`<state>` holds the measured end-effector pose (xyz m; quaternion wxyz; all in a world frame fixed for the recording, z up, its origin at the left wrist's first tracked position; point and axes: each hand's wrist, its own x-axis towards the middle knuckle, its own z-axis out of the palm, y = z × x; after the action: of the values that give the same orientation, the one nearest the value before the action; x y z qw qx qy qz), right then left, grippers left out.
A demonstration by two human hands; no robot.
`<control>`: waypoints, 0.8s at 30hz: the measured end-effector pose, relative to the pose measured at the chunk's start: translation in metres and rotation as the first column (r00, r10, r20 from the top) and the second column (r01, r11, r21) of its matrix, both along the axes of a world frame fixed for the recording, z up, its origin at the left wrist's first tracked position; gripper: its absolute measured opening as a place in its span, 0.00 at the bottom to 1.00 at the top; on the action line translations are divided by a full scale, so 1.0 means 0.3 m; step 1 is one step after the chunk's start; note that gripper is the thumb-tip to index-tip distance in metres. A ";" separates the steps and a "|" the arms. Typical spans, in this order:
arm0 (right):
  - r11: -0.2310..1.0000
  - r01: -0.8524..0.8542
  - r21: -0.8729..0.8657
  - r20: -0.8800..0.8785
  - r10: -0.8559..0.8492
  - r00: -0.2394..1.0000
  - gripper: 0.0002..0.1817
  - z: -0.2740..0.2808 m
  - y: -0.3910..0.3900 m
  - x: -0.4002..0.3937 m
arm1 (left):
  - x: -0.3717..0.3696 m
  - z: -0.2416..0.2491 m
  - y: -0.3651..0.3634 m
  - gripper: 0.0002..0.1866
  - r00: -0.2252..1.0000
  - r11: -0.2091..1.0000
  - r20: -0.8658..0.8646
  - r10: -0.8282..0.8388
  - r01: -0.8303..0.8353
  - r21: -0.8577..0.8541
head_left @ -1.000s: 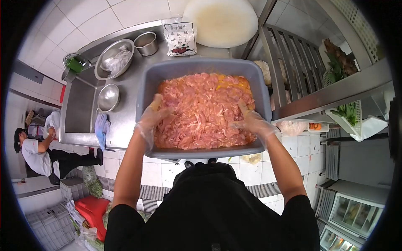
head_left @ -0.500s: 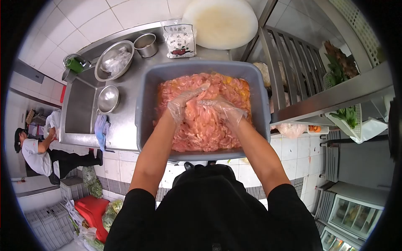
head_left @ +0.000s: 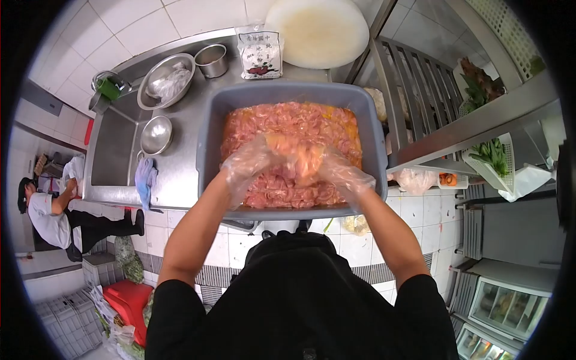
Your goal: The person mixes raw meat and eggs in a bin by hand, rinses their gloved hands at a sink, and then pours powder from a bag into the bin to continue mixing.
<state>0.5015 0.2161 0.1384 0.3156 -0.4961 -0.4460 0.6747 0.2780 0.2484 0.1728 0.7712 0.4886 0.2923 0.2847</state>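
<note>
A large grey tub (head_left: 382, 120) is filled with raw sliced meat (head_left: 282, 117), pink with some yellowish-orange liquid at the right side. My left hand (head_left: 255, 161) and my right hand (head_left: 342, 171), both in clear plastic gloves, hold a clump of the meat slices (head_left: 297, 155) between them over the middle of the tub. Motion smears the clump and the fingers around it. Both gloves hang loose at the wrists.
Beside the tub, the steel sink counter (head_left: 183, 180) bears a large bowl (head_left: 150, 90), a small bowl (head_left: 157, 135), a pot (head_left: 211, 61), a printed bag (head_left: 260, 54) and a blue cloth (head_left: 146, 180). A metal rack (head_left: 432, 150) stands right. Another person (head_left: 54, 210) is far left.
Both hands have moved back toward my body, lifting meat between them, and the wrists have spread apart. The view has shifted slightly.
</note>
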 end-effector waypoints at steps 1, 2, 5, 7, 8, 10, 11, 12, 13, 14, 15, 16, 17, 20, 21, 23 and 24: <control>0.910 -0.372 0.183 0.490 0.244 0.837 0.18 -0.039 -0.013 0.069 | -0.029 0.044 -0.028 0.24 0.972 0.985 -0.212 -0.104 0.130 0.112; 0.675 -0.724 0.140 0.872 0.263 0.413 0.25 -0.060 -0.028 0.130 | -0.061 0.076 -0.053 0.24 0.889 0.941 -0.423 -0.177 0.278 0.191; 0.655 -0.684 0.321 0.797 0.203 0.568 0.39 0.053 -0.130 0.232 | -0.176 0.100 -0.120 0.30 0.813 0.980 -0.558 -0.164 0.197 -0.002; 0.834 -0.536 0.132 0.790 0.238 0.565 0.45 0.119 -0.156 0.237 | -0.236 0.056 -0.139 0.32 0.865 0.979 -0.496 -0.071 -0.035 -0.201; 0.936 -0.345 -0.073 0.776 0.271 0.569 0.51 0.133 -0.165 0.238 | -0.248 0.023 -0.145 0.34 0.889 0.883 -0.456 0.043 -0.247 -0.398; 0.962 -0.266 -0.063 0.803 0.207 0.559 0.53 -0.023 -0.158 0.240 | -0.243 -0.062 -0.147 0.39 0.874 0.873 -0.469 0.129 -0.325 -0.365; 0.981 -0.186 -0.048 0.827 0.143 0.543 0.56 -0.077 -0.148 0.237 | -0.240 -0.105 -0.143 0.45 0.850 0.854 -0.481 0.215 -0.402 -0.329; 0.980 -0.191 -0.049 0.827 0.147 0.543 0.56 -0.059 -0.136 0.212 | -0.217 -0.148 -0.127 0.45 0.849 0.852 -0.481 0.219 -0.407 -0.330; 0.980 -0.148 -0.132 0.768 0.196 0.610 0.55 -0.025 -0.115 0.164 | -0.171 -0.186 -0.097 0.45 0.783 0.813 -0.598 0.171 -0.455 -0.363; 0.970 -0.110 -0.215 0.702 0.231 0.674 0.55 -0.006 -0.089 0.123 | -0.123 -0.201 -0.067 0.45 0.706 0.773 -0.700 0.113 -0.505 -0.384; 0.971 -0.108 -0.215 0.703 0.230 0.673 0.55 -0.048 -0.067 0.099 | -0.082 -0.170 -0.054 0.45 0.707 0.774 -0.698 0.112 -0.503 -0.385; 0.955 -0.054 -0.291 0.456 0.188 0.870 0.50 -0.125 -0.048 0.080 | -0.041 -0.113 -0.049 0.46 0.774 0.809 -0.627 0.091 -0.424 -0.406; 0.928 -0.031 -0.371 0.171 0.101 0.980 0.46 -0.164 -0.023 0.060 | -0.007 -0.079 -0.036 0.47 0.831 0.841 -0.552 0.072 -0.347 -0.415; 0.945 -0.144 -0.295 -0.190 0.090 0.978 0.43 -0.063 0.037 -0.009 | 0.064 -0.183 0.046 0.42 0.917 0.819 -0.342 0.207 -0.353 -0.453; 0.965 -0.040 -0.257 -0.305 -0.042 0.952 0.36 -0.058 0.022 -0.022 | 0.085 -0.153 0.047 0.42 0.915 0.820 -0.342 0.213 -0.358 -0.447; 0.973 0.020 -0.231 -0.265 -0.083 0.961 0.35 -0.018 0.041 -0.051 | 0.115 -0.069 0.053 0.32 0.936 0.847 -0.151 0.318 -0.352 -0.398; 0.972 0.085 -0.219 -0.223 -0.135 0.965 0.33 -0.012 0.036 -0.057 | 0.114 -0.078 0.068 0.32 0.936 0.845 -0.153 0.317 -0.352 -0.402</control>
<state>0.4844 0.2271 0.1348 0.3502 -0.4666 -0.3042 0.7531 0.3121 0.2687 0.1494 0.7845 0.2625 0.4584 0.3248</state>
